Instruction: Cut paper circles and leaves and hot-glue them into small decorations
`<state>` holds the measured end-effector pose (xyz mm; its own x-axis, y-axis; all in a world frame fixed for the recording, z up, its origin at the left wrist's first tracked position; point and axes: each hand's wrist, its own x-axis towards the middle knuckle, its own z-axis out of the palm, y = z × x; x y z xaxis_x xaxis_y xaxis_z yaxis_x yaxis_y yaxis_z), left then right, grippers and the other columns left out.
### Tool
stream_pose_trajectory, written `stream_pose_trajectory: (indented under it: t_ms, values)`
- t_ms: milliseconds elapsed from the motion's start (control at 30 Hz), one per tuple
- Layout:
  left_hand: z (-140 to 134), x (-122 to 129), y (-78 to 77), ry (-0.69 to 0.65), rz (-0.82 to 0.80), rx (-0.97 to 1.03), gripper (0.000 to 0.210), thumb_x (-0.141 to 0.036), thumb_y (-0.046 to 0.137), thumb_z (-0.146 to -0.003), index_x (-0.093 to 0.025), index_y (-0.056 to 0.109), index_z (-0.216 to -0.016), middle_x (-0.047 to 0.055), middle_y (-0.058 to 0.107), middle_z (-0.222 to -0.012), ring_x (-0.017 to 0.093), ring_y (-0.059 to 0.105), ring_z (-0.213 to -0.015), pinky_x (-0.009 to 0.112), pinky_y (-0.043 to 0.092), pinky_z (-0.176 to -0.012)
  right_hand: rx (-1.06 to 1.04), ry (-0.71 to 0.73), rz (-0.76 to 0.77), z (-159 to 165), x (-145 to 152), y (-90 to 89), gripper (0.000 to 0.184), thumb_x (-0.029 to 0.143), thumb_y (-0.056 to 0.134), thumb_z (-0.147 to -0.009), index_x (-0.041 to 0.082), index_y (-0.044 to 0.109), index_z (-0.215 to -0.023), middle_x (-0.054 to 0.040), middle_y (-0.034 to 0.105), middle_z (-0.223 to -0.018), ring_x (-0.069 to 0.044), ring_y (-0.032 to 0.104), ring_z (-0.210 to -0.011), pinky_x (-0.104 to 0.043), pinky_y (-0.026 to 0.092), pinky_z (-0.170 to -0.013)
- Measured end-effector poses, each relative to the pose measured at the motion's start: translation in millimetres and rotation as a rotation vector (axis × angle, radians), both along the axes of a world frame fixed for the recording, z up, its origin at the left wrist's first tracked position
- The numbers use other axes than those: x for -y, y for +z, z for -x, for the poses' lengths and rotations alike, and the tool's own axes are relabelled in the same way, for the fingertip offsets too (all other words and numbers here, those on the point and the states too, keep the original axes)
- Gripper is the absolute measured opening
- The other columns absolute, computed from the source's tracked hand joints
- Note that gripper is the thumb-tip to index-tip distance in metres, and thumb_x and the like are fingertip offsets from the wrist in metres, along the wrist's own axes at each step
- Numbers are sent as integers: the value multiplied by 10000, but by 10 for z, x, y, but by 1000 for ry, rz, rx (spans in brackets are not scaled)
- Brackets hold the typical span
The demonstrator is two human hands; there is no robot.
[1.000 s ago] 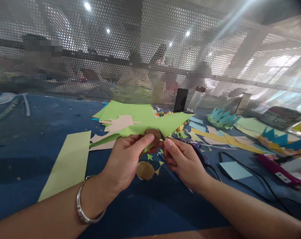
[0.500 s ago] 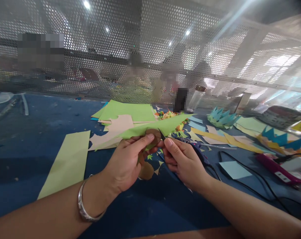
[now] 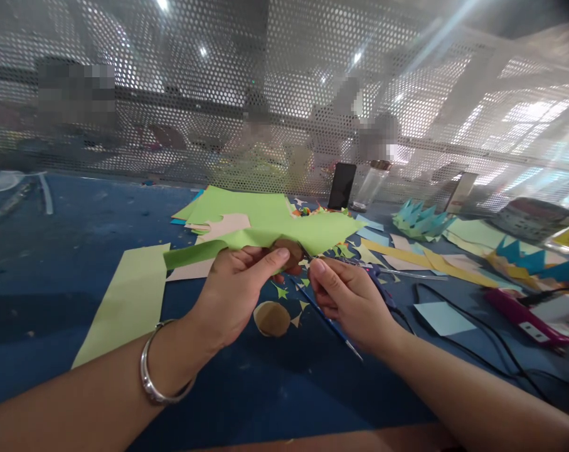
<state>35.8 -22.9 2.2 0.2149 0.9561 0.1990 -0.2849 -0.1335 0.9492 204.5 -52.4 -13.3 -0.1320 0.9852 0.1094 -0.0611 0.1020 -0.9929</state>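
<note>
Smooth matt green paper (image 3: pixel 319 231), shiny metal bangle (image 3: pixel 145 373)

Blue tabletop (image 3: pixel 68 251), scuffed and specked, below the grip and out to both sides. Grey perforated screen (image 3: pixel 180 157) stands beyond the grip, full width. Small bright lights (image 3: pixel 202 51) show against it, above the grip. Far right of grip: glaring window (image 3: pixel 536 113), blurry; pale light streak (image 3: pixel 444 32) higher up. Brown strip (image 3: pixel 312 441) nearer than grip, can't tell what.

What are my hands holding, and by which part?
Left hand: brown circle and green paper, at their near side. Right hand: apparently scissors, the held part hidden.
</note>
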Motion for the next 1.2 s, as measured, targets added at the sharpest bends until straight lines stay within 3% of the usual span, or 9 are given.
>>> stream_pose_trajectory:
  t_ms: [300,500,633,767,1200]
  values:
    - [68,-71,-27,-16,-70,-138,154,-324,730,-846,-223,792,-747,62,774,-807,215,681,-818,309,483,-759,49,4,-13,-38,-8,1,493,599,633,-902,200,460,-670,102,230,-550,-54,169,-464,-197,134,-392]
    - [89,-83,7,12,-141,-172,150,-285,727,-858,-210,723,-728,35,739,-726,176,646,-719,284,477,-708,49,-5,5,-46,-20,-20,498,608,638,-892,202,459,-665,99,227,-552,-57,172,-469,-206,131,-395]
    - [103,-75,34,-11,-188,-182,97,-273,715,-871,-207,682,-809,31,743,-755,178,663,-748,289,486,-740,36,-8,13,-33,-13,-11,508,620,653,-873,203,461,-656,100,230,-546,-56,157,-463,-210,124,-390]
    - [110,-61,41,-3,-175,-174,93,-285,726,-859,-200,710,-893,50,754,-801,190,671,-763,300,498,-759,33,-12,31,-26,-4,-8,511,625,644,-876,203,465,-652,96,240,-540,-59,158,-465,-211,128,-391]
    - [102,-141,-7,68,-178,-203,91,-269,747,-832,-197,741,-886,46,749,-789,190,668,-761,293,502,-763,-27,3,100,-11,-24,-52,487,608,650,-880,194,488,-682,101,237,-551,-58,155,-473,-199,124,-398]
